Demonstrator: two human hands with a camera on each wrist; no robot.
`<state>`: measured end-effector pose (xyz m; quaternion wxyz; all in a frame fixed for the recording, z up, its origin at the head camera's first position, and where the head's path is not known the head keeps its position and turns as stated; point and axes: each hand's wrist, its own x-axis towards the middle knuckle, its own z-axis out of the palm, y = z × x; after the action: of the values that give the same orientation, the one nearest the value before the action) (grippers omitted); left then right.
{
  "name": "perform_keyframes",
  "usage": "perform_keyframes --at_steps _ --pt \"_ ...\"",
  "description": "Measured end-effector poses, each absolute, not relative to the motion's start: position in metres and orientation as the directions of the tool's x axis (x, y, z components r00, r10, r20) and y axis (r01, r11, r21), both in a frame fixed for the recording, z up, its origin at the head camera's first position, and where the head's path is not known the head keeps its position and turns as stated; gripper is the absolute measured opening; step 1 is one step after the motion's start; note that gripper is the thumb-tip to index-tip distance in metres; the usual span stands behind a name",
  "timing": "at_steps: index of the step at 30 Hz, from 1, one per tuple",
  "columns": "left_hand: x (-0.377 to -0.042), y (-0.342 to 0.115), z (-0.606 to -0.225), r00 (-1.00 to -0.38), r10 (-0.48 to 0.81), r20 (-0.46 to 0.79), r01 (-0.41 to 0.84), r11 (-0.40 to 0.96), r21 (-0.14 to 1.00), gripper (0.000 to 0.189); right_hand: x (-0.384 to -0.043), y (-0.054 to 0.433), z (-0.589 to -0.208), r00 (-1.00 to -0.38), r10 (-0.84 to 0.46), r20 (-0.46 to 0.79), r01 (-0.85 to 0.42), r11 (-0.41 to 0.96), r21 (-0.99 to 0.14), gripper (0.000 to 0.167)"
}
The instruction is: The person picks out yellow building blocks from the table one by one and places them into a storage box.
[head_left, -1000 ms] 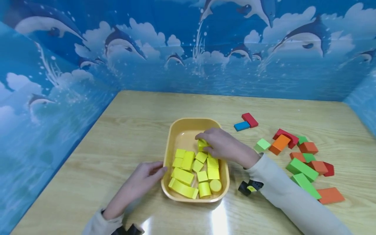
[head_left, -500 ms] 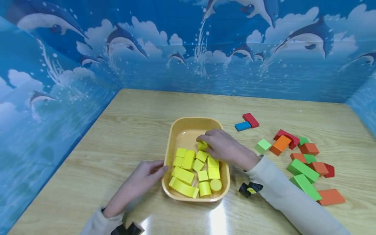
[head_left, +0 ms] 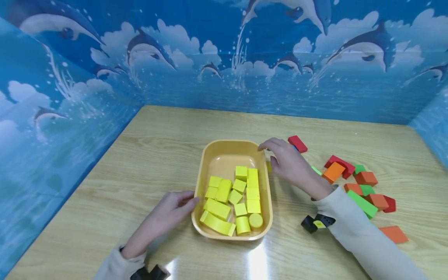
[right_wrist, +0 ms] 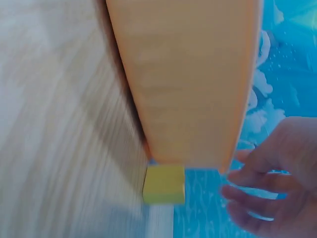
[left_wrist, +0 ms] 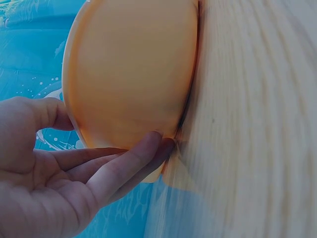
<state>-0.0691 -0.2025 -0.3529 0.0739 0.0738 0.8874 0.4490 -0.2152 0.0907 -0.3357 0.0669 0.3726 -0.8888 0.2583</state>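
A yellow-orange plastic tray [head_left: 224, 157] holds several yellow blocks [head_left: 217, 209], among them cubes, oblongs, cylinders and a curved piece. At its left side, my left hand [head_left: 173, 210] has the thumb at the rim and the fingers against the outer wall [left_wrist: 131, 74]. Over the tray's far right rim, my right hand [head_left: 288, 161] holds nothing, its fingers loosely bent. Beneath that hand, one yellow block [right_wrist: 164, 184] stands on the table just outside the tray wall; in the head view the hand mostly hides it.
Right of the tray lie several loose blocks: red [head_left: 297, 143], orange [head_left: 333, 172] and green [head_left: 362, 203]. The right sleeve [head_left: 364, 233] covers part of them. A blue dolphin-print curtain [head_left: 224, 93] borders the wooden table [head_left: 168, 136] at the back and sides.
My right hand has let go of a yellow block inside the tray and moved right, out over the rim to the block beside it. The left hand has stayed at the tray's left side.
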Motion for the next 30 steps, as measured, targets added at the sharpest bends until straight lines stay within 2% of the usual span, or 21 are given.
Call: perform_keyframes --at_steps 7,12,20,30 --pt "-0.069 -0.201 -0.352 -0.983 0.159 -0.089 0.023 0.596 0.803 0.038 -0.217 0.102 -0.340 -0.803 -0.574 0.159 -0.577 0.682 -0.449 0.038" --pt "-0.068 -0.202 -0.352 -0.982 0.170 -0.079 0.037 0.593 0.805 0.038 -0.219 0.100 -0.349 -0.805 -0.587 0.086 -0.562 0.709 -0.426 0.040" --pt "-0.069 -0.202 -0.352 -0.979 0.195 -0.063 0.066 0.589 0.805 0.039 -0.222 0.102 -0.362 -0.771 -0.625 0.125 -0.618 0.684 -0.388 0.039" --pt "-0.068 -0.200 -0.352 -0.984 0.155 -0.092 0.017 0.588 0.809 0.039 -0.225 0.104 -0.351 -0.796 -0.548 0.258 -0.603 0.677 -0.423 0.029"
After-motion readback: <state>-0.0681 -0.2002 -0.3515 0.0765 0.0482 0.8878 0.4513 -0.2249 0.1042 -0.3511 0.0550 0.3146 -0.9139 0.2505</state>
